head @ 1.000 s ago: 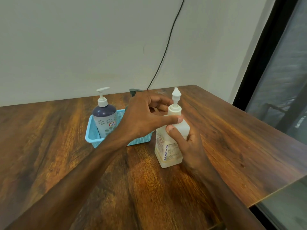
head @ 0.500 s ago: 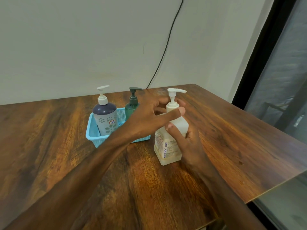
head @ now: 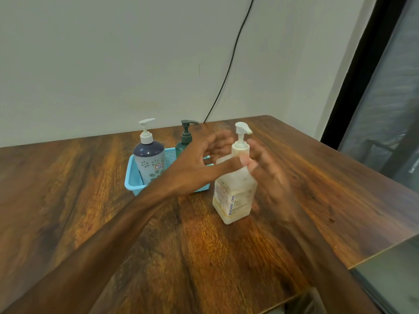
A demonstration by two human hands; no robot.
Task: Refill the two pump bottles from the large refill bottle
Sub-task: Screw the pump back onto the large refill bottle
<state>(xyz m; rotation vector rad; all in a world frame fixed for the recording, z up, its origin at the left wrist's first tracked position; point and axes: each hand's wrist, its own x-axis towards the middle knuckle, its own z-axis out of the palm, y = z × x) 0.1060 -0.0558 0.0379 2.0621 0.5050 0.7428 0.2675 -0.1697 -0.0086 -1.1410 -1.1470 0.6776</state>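
Refill bottle [head: 233,191] stands upright on table [head: 204,257], just right of blue basket [head: 130,184] holding grey pump bottle [head: 149,159] and green pump bottle [head: 184,143]. Left hand [head: 197,166] spread wide, thumb across refill bottle's shoulder. Right hand [head: 272,177] blurred, fingers straight beside it; contact unclear.

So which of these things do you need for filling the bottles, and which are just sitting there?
For the job:
- large refill bottle, standing on the table
- dark blue flowery pump bottle
- green pump bottle

Just lying about:
- light blue basket, which holds the two pump bottles
- black cable on the wall
- wooden table
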